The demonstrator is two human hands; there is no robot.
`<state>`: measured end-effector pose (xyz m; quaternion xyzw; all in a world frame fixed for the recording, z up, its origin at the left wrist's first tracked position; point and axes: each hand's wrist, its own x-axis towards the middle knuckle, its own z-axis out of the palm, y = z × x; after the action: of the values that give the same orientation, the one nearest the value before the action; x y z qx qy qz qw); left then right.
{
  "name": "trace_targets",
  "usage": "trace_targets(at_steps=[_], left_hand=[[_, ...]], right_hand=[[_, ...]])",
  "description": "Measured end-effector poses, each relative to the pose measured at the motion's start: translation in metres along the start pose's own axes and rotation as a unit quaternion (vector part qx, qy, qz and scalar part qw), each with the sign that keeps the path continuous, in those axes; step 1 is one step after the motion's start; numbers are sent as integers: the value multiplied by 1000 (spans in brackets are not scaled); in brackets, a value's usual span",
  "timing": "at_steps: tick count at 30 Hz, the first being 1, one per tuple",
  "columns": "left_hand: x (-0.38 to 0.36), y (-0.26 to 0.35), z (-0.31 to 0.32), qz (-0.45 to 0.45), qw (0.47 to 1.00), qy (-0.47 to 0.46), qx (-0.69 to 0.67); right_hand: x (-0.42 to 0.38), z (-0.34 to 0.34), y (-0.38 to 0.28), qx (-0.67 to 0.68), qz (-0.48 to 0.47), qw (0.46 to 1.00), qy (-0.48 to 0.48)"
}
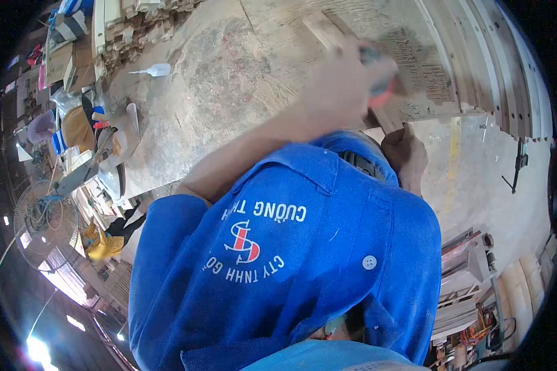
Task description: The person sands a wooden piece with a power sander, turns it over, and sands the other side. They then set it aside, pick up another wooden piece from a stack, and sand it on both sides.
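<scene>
My left hand [346, 77] reaches across from the left, its fingers closed around a black-and-red tool [379, 77] that looks like a small sander, smeared by motion. The tool sits over a narrow wooden piece [388, 119], which runs away from me on the dusty worktop [210, 93]. Closed on the near end of that piece is my right hand [405, 153], at the worktop's near edge. Beyond the left hand, a pale wooden end [320, 29] shows past the tool.
Long wooden strips with holes [489, 62] are lined up at the right. A white squeeze bottle [159, 70] lies on the worktop, with stacked wood [130, 31] behind it. On the left stands a fan [46, 216]; a person in yellow [102, 241] is farther off.
</scene>
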<state>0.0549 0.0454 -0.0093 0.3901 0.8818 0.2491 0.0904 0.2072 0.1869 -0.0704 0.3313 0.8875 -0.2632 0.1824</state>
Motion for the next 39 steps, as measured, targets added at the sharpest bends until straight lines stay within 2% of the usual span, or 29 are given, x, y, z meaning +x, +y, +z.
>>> trace_targets(at_steps=[2, 4, 5, 7, 8, 10, 13, 16, 18, 27, 30, 36, 39], left_hand=[[17, -27, -14, -78, 995, 31, 47], [33, -57, -35, -73, 991, 109, 32], [33, -65, -41, -69, 991, 108, 34], [30, -76, -46, -130, 976, 159, 72], [25, -75, -43, -127, 977, 158, 73], [7, -68, -39, -122, 983, 39, 129], [-6, -56, -43, -113, 987, 8, 111], [0, -69, -47, -154, 982, 14, 107], [5, -74, -49, -143, 983, 25, 114], [-2, -68, -60, -111, 983, -43, 139], [0, -78, -62, -133, 979, -20, 151], [-3, -75, -64, -134, 982, -46, 126], [0, -87, -61, -133, 982, -14, 130]], right_hand=[[-2, -1, 1, 26, -14, 999, 12], [-4, 0, -7, -32, 15, 999, 29], [-2, -1, -9, -44, 34, 998, 8], [-3, -4, -11, -44, 34, 998, 0], [-2, -4, -12, -45, 32, 998, -7], [0, -1, -7, -32, 28, 999, -5], [-4, -2, -9, -25, 35, 999, -11], [-2, -2, -8, -34, 40, 998, -15], [-3, -1, -6, -42, 32, 998, -16], [-2, 6, -1, -25, 26, 999, -18], [-1, 2, -5, -47, 31, 997, -44], [0, 2, -2, -27, 26, 999, -37], [1, 3, -3, -42, 27, 998, -42]])
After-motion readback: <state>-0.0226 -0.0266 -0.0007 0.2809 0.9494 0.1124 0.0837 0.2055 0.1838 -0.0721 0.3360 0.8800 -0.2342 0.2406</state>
